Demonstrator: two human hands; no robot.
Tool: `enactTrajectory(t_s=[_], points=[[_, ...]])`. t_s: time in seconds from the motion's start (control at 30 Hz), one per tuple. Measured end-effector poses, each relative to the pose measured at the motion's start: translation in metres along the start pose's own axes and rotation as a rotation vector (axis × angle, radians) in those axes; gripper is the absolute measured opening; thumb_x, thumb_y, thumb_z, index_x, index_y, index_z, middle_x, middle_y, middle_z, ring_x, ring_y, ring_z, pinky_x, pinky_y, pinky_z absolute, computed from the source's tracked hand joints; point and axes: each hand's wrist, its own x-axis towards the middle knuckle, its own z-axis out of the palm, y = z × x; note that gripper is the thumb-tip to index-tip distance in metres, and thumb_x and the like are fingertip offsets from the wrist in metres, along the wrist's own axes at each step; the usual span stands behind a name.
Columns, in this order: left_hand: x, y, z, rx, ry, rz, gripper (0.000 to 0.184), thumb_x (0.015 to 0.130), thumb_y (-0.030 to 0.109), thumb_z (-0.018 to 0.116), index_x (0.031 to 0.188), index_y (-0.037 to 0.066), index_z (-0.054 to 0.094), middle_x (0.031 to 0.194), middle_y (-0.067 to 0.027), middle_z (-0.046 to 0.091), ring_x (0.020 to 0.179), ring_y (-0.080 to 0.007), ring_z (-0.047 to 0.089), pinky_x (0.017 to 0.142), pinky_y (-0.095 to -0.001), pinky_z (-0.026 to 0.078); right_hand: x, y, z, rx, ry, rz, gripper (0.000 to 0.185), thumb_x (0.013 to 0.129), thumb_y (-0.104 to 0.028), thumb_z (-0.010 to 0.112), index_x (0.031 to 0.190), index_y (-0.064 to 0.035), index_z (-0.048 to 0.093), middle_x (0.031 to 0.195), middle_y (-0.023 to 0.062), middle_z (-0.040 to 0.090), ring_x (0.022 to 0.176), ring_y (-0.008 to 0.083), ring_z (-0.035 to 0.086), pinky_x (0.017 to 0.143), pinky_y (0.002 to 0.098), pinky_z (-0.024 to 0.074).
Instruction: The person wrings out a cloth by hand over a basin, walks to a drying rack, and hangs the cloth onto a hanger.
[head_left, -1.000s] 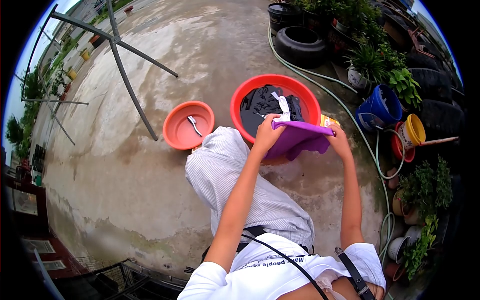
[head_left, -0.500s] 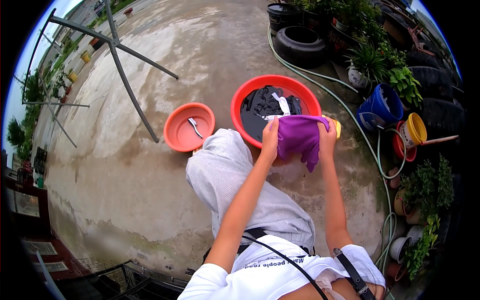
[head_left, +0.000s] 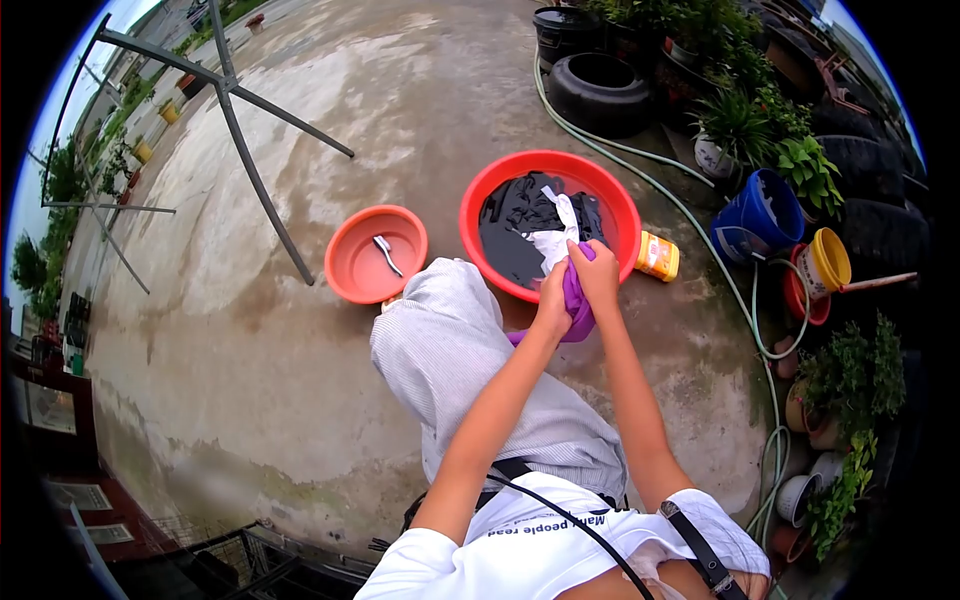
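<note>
A purple cloth [head_left: 578, 326] is bunched between my two hands at the near rim of a large red basin [head_left: 622, 178]. My left hand [head_left: 553, 304] is closed around its lower left part, and my right hand [head_left: 597, 272] grips it just above and to the right. Part of the cloth hangs below my hands, partly hidden by my left forearm. Inside the basin, dark clothes [head_left: 525, 205] lie in dark water with a white cloth [head_left: 552, 240] across them.
A smaller orange basin [head_left: 345, 285] holding a brush [head_left: 388, 254] stands to the left. Right of the red basin is a yellow-orange container [head_left: 657, 257]. A hose [head_left: 690, 207] runs along the right, beside a blue bucket [head_left: 757, 215], potted plants and tires. A metal frame [head_left: 250, 160] stands at left.
My hands have come together, and the purple cloth between them has gone from spread out to bunched. My right hand moved left, uncovering the yellow-orange container and more of the white cloth.
</note>
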Motion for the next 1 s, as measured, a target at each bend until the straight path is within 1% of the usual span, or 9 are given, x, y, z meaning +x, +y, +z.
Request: enactTrajectory(t_s=[0.1,0.3,0.53,0.63,0.73,0.77,0.87,0.93,1.0], points=[[0.004,0.003,-0.007,0.054,-0.003,0.062,0.025,0.087,0.028,0.044,0.096,0.007,0.055,0.089,-0.0041,0.059,0.079,-0.0129,0.058,0.07,-0.0278,0.047,-0.002,-0.002,0.001,-0.043,0.032,0.007,0.032,0.075,-0.03,0.061,0.066,-0.0007,0.051,0.059,0.0185,0.053,0.054,0.0355,0.053,0.049,0.0403,0.0403],[0.026,0.013,-0.042,-0.072,-0.077,0.029,0.022,0.086,0.031,0.046,0.075,0.012,0.05,0.067,0.0021,0.048,0.058,-0.0096,0.049,0.055,-0.0253,0.043,-0.062,-0.036,0.002,-0.151,-0.161,-0.604,0.029,0.074,-0.027,0.061,0.064,-0.0036,0.049,0.055,0.0149,0.052,0.05,0.0317,0.053,0.045,0.0392,0.0396],[0.012,0.013,-0.014,-0.066,-0.094,0.009,0.026,0.085,0.03,0.046,0.094,0.008,0.055,0.084,-0.0029,0.059,0.075,-0.0131,0.058,0.069,-0.0266,0.048,0.008,0.003,0.006,-0.018,0.028,-0.083,0.032,0.077,-0.025,0.06,0.063,0.001,0.048,0.055,0.0192,0.049,0.05,0.0338,0.051,0.045,0.0374,0.0368],[-0.006,0.021,0.005,0.033,0.121,0.129,0.022,0.085,0.027,0.046,0.075,0.009,0.054,0.07,-0.0014,0.056,0.06,-0.0097,0.055,0.055,-0.0242,0.044,-0.008,-0.004,0.007,0.03,-0.027,-0.175,0.032,0.078,-0.025,0.06,0.064,0.0014,0.049,0.055,0.0194,0.049,0.048,0.0332,0.049,0.045,0.0364,0.0364],[0.016,0.026,-0.045,-0.064,-0.116,0.112,0.03,0.084,0.031,0.047,0.062,0.012,0.049,0.057,0.0016,0.048,0.05,-0.0082,0.047,0.047,-0.0245,0.039,-0.049,-0.019,0.009,-0.064,-0.174,-0.512,0.027,0.073,-0.028,0.062,0.063,-0.0054,0.052,0.053,0.0145,0.052,0.052,0.0312,0.054,0.047,0.0381,0.0405],[0.019,0.028,-0.044,-0.017,0.022,0.08,0.037,0.083,0.034,0.047,0.053,0.015,0.041,0.049,0.004,0.039,0.043,-0.0078,0.038,0.041,-0.0248,0.033,-0.059,-0.025,0.009,-0.087,-0.192,-0.56,0.026,0.072,-0.027,0.063,0.061,-0.0064,0.052,0.052,0.0135,0.052,0.05,0.0298,0.054,0.047,0.0379,0.0404],[0.029,0.022,-0.051,0.019,-0.067,0.042,0.032,0.084,0.032,0.046,0.058,0.014,0.042,0.054,0.0033,0.041,0.046,-0.0081,0.038,0.044,-0.0239,0.035,-0.055,-0.023,0.01,-0.064,-0.116,-0.536,0.028,0.07,-0.025,0.064,0.06,-0.0044,0.049,0.051,0.0139,0.051,0.045,0.0293,0.052,0.044,0.0373,0.0404],[0.02,0.019,-0.04,-0.111,-0.261,0.083,0.019,0.085,0.023,0.045,0.086,0.006,0.052,0.076,-0.001,0.055,0.065,-0.01,0.053,0.057,-0.0247,0.044,-0.037,-0.026,0.009,-0.028,0.038,-0.412,0.028,0.073,-0.028,0.062,0.06,-0.0057,0.052,0.05,0.0147,0.051,0.045,0.0323,0.052,0.044,0.0404,0.0393],[0.003,0.021,-0.007,-0.089,-0.041,0.042,0.021,0.085,0.021,0.046,0.093,0.003,0.054,0.081,-0.0031,0.057,0.071,-0.0119,0.057,0.062,-0.0252,0.046,-0.012,-0.01,0.014,-0.058,0.096,-0.185,0.031,0.076,-0.029,0.06,0.061,-0.0039,0.051,0.054,0.0172,0.053,0.05,0.0354,0.053,0.045,0.0409,0.0394]])
